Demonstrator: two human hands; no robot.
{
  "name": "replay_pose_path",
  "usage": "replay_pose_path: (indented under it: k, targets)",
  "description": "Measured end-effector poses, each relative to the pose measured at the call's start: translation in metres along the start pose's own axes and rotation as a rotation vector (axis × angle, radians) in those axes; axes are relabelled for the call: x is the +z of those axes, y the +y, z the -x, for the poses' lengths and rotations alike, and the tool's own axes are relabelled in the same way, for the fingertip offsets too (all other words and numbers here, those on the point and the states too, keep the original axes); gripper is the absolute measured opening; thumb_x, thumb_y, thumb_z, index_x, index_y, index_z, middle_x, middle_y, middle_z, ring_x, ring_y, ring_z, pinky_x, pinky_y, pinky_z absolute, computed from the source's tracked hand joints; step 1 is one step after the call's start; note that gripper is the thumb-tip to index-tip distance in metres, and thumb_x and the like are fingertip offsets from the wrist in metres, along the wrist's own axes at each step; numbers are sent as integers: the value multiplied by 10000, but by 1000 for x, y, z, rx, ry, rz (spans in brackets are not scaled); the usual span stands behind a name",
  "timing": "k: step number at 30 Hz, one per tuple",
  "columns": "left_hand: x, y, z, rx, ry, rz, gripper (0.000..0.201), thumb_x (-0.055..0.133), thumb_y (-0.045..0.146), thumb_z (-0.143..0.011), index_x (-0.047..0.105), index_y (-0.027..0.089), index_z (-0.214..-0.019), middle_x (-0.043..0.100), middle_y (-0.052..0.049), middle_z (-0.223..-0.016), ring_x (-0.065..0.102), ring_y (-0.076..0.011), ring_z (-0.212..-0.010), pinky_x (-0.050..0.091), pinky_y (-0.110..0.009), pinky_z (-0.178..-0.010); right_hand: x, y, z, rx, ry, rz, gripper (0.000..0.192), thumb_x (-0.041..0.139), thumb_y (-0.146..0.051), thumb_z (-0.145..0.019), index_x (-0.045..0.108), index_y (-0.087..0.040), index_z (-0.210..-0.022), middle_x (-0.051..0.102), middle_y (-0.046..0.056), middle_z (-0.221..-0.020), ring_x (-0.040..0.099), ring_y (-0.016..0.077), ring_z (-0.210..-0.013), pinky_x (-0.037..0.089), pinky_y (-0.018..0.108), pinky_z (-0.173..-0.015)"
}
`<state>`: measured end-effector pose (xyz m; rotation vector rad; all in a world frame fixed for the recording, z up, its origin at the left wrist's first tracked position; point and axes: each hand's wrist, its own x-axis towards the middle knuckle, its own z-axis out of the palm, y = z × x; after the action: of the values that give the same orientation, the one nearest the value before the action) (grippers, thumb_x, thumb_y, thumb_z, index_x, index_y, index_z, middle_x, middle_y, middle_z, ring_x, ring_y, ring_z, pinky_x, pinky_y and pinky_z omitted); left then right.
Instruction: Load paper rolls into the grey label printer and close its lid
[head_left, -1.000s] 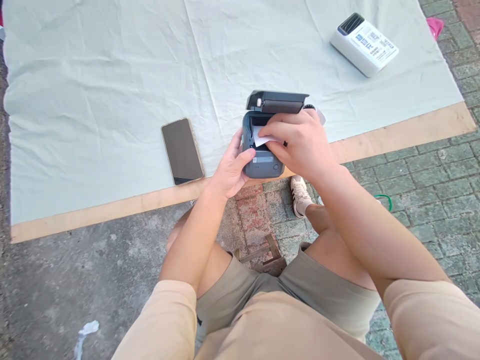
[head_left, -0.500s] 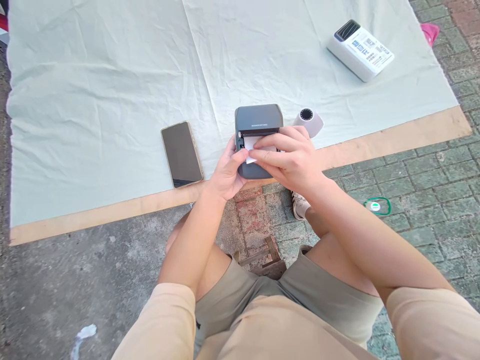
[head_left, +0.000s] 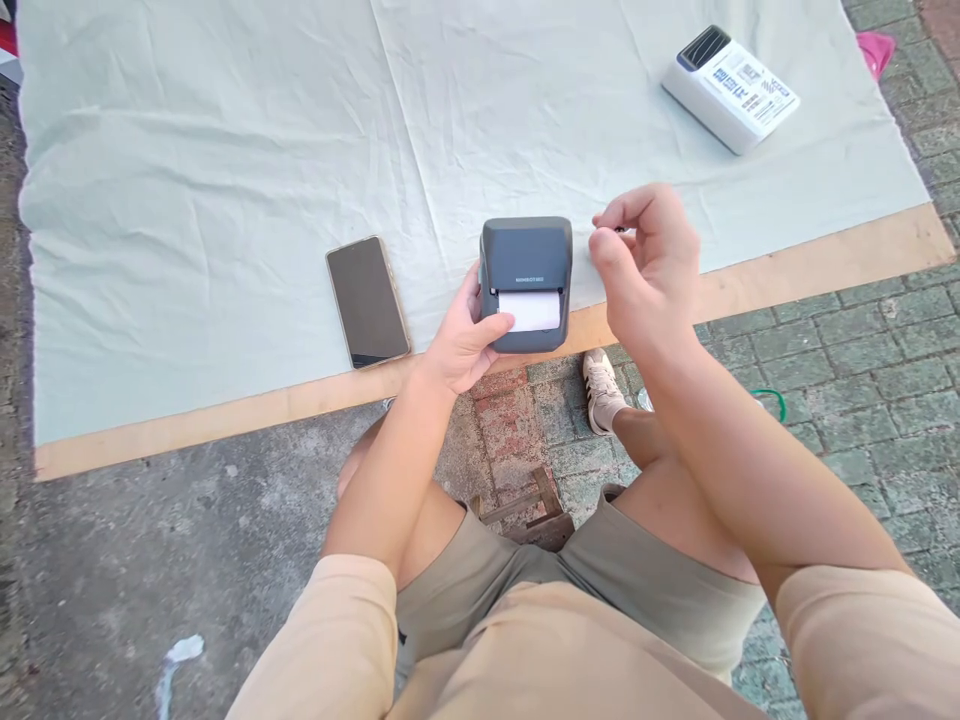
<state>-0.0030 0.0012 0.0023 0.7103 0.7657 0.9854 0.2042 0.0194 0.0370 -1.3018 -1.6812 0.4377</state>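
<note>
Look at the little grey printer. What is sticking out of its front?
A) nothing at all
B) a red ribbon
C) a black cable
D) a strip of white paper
D: a strip of white paper shows at the front slot of the printer, which the left hand holds by its side.

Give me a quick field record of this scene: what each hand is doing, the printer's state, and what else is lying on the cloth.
Left hand: grips the grey printer, thumb by the paper
Right hand: raised beside the printer, fingers curled, apparently empty
Printer: lid shut, white paper showing at the slot
Cloth: phone left of printer; white box far right
</note>
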Motion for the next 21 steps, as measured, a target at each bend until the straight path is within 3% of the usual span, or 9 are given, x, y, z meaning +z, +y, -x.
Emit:
replay_pose_path:
  k: [4,9,16,18,21]
  targets:
    - [0,0,2,10,-38,-23,920,1014,505,-678,540,326,-1447,729,-90,-1516,667,-398,-1488,674,-479,-1107,8,13,1,90,-168,-115,426,580,-569,-1101,515,-345,-1457,612,109,-1556,635,299,-1446,627,469,-1069]
    - [-1,1,4,41,-60,-54,939,999,496,-698,515,324,-1484,733,-80,-1490,704,-375,-1436,696,-413,-1005,19,20,6,152,-361,-295,623,688,-556,-1043,407,-378,-1570,678,81,-1434,764,203,-1021,676,367,-849]
    - [4,7,1,-28,-27,57,680,778,645,-872,598,297,-1428,731,-75,-1517,644,-377,-1514,675,-494,-1108,29,28,12,227,-321,-452,658,781,-562,-951,447,-370,-1485,679,81,-1405,744,175,-841,652,316,-648]
    - [5,6,-1,-35,30,86,568,714,608,-929,619,291,-1389,763,-62,-1465,653,-364,-1508,664,-514,-1127,27,26,11,221,-323,-428,594,745,-486,-973,459,-365,-1480,678,82,-1419,753,182,-898,673,328,-701]
    - [5,4,-3,-51,70,99,413,653,539,-979,669,273,-1295,796,-51,-1401,651,-347,-1514,645,-525,-1156,17,22,7,148,-336,-328,543,674,-347,-984,501,-349,-1498,657,96,-1506,729,246,-1243,687,423,-977]
